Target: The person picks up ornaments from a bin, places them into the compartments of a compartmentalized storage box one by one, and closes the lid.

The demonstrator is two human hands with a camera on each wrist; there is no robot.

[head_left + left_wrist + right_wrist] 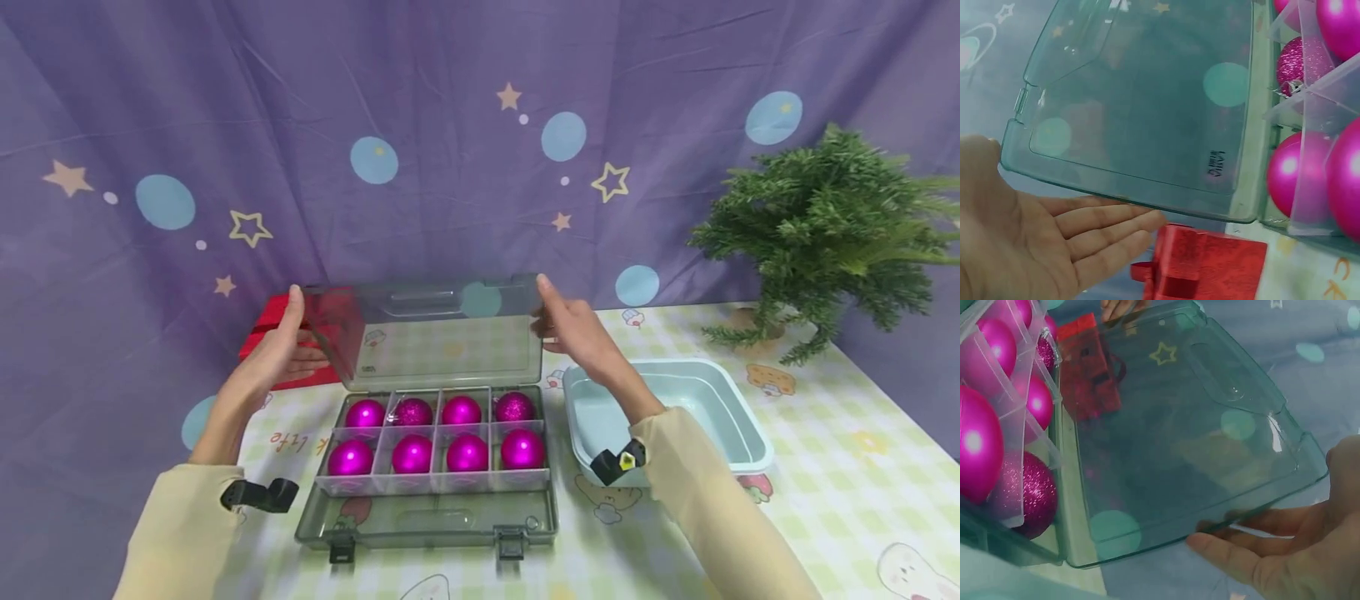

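Note:
A clear grey-green plastic case stands open on the table in the head view, its lid (420, 346) tilted up at the back. Its divided tray (375, 483) holds several magenta Christmas balls (467, 452), some glossy, some glittery. My left hand (273, 354) is at the lid's left side, fingers straight along the edge; the left wrist view shows the palm (1022, 237) beside the lid corner. At the lid's opposite corner, my right hand (581, 333) holds the edge, thumb at the top and fingers at the side. Part of those fingers shows through the plastic in the right wrist view.
A red box (300, 333) sits behind the left hand. Right of the case is a pale blue basin (731, 408), partly under my right forearm. A small artificial fir tree (825, 225) stands at the back right. Behind the table hangs a purple curtain (450, 75).

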